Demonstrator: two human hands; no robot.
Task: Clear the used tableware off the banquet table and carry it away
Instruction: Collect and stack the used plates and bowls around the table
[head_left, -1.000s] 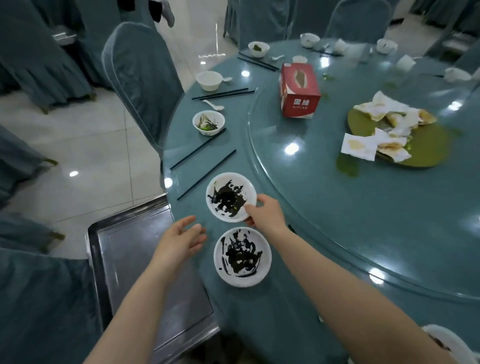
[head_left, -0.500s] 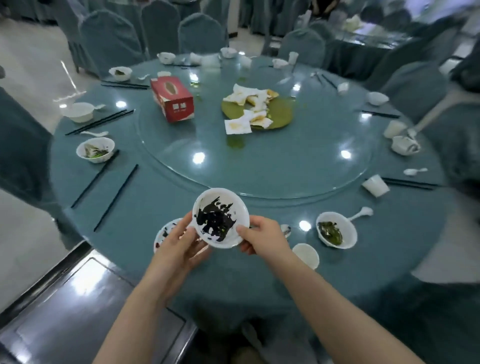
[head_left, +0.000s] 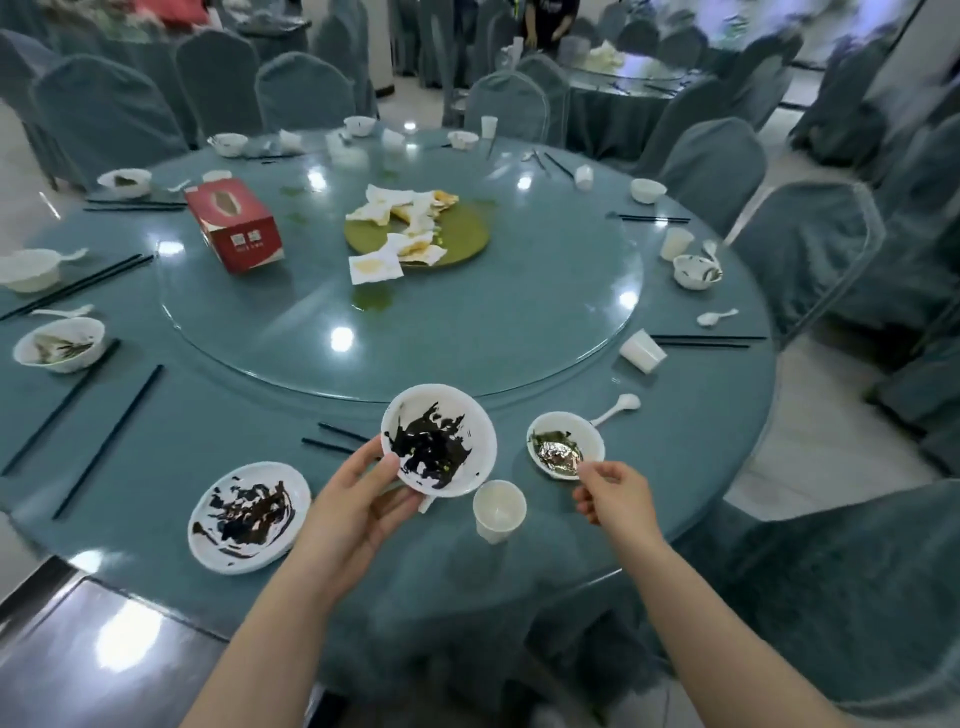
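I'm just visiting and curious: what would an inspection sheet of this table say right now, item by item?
Surface: round table with teal cloth and a glass turntable; green spill near its centre.
Job's things: left hand holds a sauce-smeared plate; a second smeared plate lies on the cloth; bowl with leftovers, spoon and cup nearby.
Clutter: red tissue box, soiled napkins, loose chopsticks, more bowls and cups round the rim.
Hands: left grips the plate; right hand is at the bowl's rim, grip unclear.
Cables: nothing seen.
Surroundings: covered chairs, other tables, a metal cart at lower left.
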